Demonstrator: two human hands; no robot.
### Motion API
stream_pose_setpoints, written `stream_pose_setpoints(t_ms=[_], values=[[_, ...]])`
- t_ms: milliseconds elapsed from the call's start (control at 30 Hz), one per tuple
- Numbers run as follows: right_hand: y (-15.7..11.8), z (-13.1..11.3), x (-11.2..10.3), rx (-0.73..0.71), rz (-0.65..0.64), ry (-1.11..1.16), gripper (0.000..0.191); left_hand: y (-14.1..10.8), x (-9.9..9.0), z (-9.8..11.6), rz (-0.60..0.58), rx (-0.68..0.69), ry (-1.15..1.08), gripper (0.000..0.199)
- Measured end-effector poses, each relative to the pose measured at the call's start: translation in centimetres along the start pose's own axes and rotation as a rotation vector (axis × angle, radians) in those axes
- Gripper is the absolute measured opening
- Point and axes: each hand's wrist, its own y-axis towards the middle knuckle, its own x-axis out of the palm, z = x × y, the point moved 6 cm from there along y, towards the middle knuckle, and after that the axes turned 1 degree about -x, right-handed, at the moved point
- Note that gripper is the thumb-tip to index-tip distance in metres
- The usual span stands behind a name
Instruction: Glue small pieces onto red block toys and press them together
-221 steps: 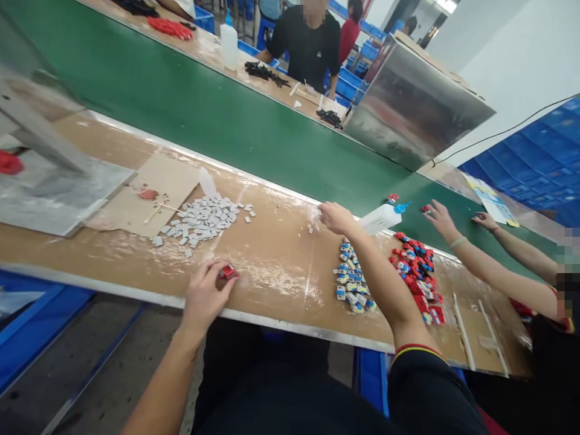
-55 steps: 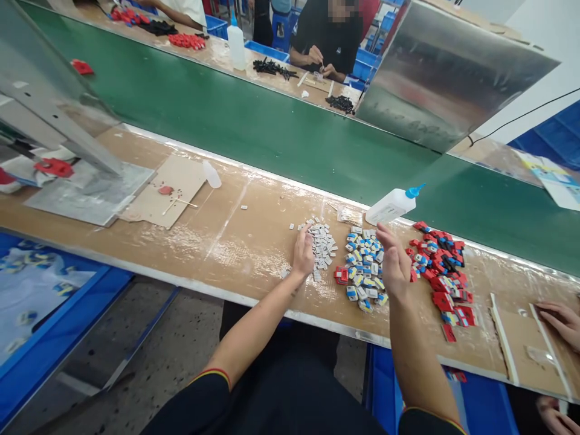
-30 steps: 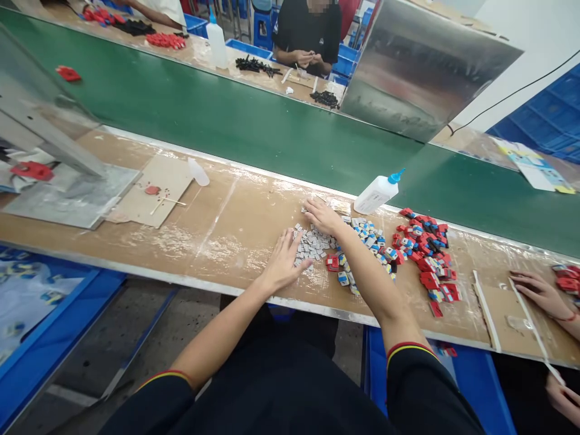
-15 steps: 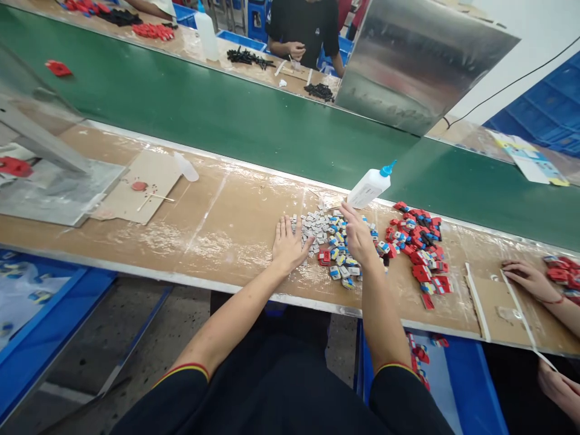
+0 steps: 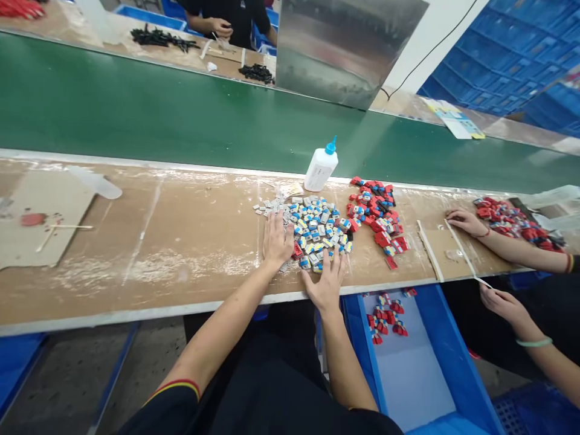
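A pile of small grey, blue and yellow plastic pieces lies on the brown workbench. My left hand rests flat at the pile's left edge, thumb toward the pieces. At the pile's near edge, my right hand is spread, its fingertips touching the lowest pieces. Neither hand grips anything that I can see. One red piece sits between the hands. Small flat grey parts are scattered just beyond my left hand. Behind the pile stands a white bottle with a blue nozzle.
Red and blue assembled pieces lie to the right. A blue bin sits below the bench edge. A co-worker's hands are at the far right. A green conveyor belt runs behind; cardboard lies at left.
My right hand has moved from the pile's far side to its near edge and spread out. The grey, blue and yellow pieces are more fully visible. The view has shifted right.
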Motion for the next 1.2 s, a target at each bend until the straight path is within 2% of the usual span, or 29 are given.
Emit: stream_pose_setpoints(t_ms=[100, 200, 267, 367, 467, 533, 600, 700, 767, 833, 900, 967, 1033, 1100, 1133, 1200], values=[[0.6, 0.8, 0.7, 0.002, -0.074, 0.003, 0.076, 0.2, 1.1, 0.8, 0.009, 0.007, -0.025, 0.069], [1.3, 1.7, 0.2, -0.019, -0.040, 0.013, 0.071, 0.2, 1.8, 1.7, 0.025, 0.012, -0.041, 0.072], [1.4, 2.0, -0.3, -0.045, 0.005, 0.009, 0.069, -0.2, 1.3, 1.5, 0.030, 0.012, -0.051, 0.074], [0.7, 1.3, -0.9, -0.063, 0.049, 0.008, 0.068, -1.8, -1.8, 0.0, 0.008, 0.074, -0.061, 0.077], [-0.6, -1.9, -0.1, -0.158, -0.032, 0.033, 0.069, -2.5, -6.0, -1.9, -0.023, 0.160, -0.038, 0.080], [-1.5, -5.0, 1.3, -0.278, -0.184, 0.039, 0.065, -0.9, -8.1, -2.9, -0.018, 0.145, -0.023, 0.082], [-2.1, -8.0, 2.8, -0.387, -0.342, 0.020, 0.061, 2.2, -8.5, -3.2, -0.020, 0.112, -0.028, 0.077], [-1.9, -10.9, 4.7, -0.508, -0.487, -0.019, 0.060, 7.3, -6.6, -2.5, -0.055, 0.059, -0.066, 0.065], [-1.3, -11.6, 5.7, -0.548, -0.522, -0.051, 0.062, 9.4, -4.7, -1.4, -0.082, 0.048, -0.100, 0.054], [-0.3, -11.2, 6.2, -0.538, -0.504, -0.084, 0.067, 10.1, -3.2, -0.2, -0.101, 0.057, -0.128, 0.047], [0.5, -10.2, 6.3, -0.518, -0.456, -0.097, 0.071, 9.6, -2.1, 0.9, -0.105, 0.070, -0.141, 0.039], [0.8, -9.4, 6.1, -0.531, -0.420, -0.076, 0.074, 8.8, -1.6, 2.0, -0.091, 0.078, -0.138, 0.031], [0.8, -8.9, 5.7, -0.559, -0.366, -0.034, 0.074, 8.1, -2.0, 2.6, -0.055, 0.080, -0.121, 0.036], [0.6, -8.5, 4.8, -0.568, -0.238, 0.030, 0.072, 7.4, -3.7, 2.2, 0.008, 0.083, -0.093, 0.035], [0.4, -8.5, 4.4, -0.565, -0.168, 0.062, 0.070, 6.7, -5.3, 1.6, 0.051, 0.091, -0.076, 0.037], [-0.6, -8.9, 3.6, -0.577, -0.072, 0.145, 0.069, 4.3, -10.1, -0.7, 0.172, 0.090, -0.028, 0.043]])
